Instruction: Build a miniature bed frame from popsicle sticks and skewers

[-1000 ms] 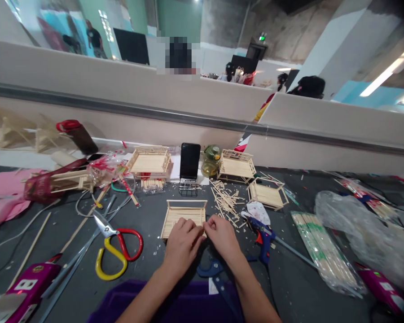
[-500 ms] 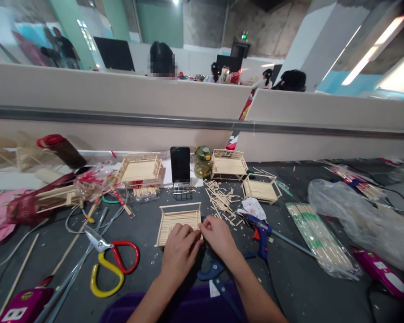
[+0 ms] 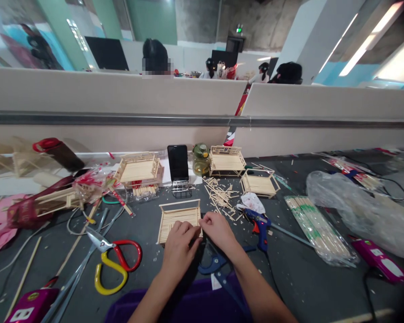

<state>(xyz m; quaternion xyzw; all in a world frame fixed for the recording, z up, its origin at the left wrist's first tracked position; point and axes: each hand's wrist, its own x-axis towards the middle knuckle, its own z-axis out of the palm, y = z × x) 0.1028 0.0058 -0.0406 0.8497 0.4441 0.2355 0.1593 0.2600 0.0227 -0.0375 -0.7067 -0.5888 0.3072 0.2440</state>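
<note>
Left hand (image 3: 181,244) curled over the pale rectangular wooden-stick frame (image 3: 177,216), probably steadying it, grip hidden; right hand (image 3: 218,229) pinched its corner.

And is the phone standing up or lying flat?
Standing up. The phone has its dark screen facing us, and its lower end is at the wire stand.

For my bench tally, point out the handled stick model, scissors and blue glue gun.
Stick model (image 3: 175,215), head view: slatted floor.
Scissors (image 3: 105,244), head view: blade near pivot.
Blue glue gun (image 3: 263,230), head view: handle.
</note>
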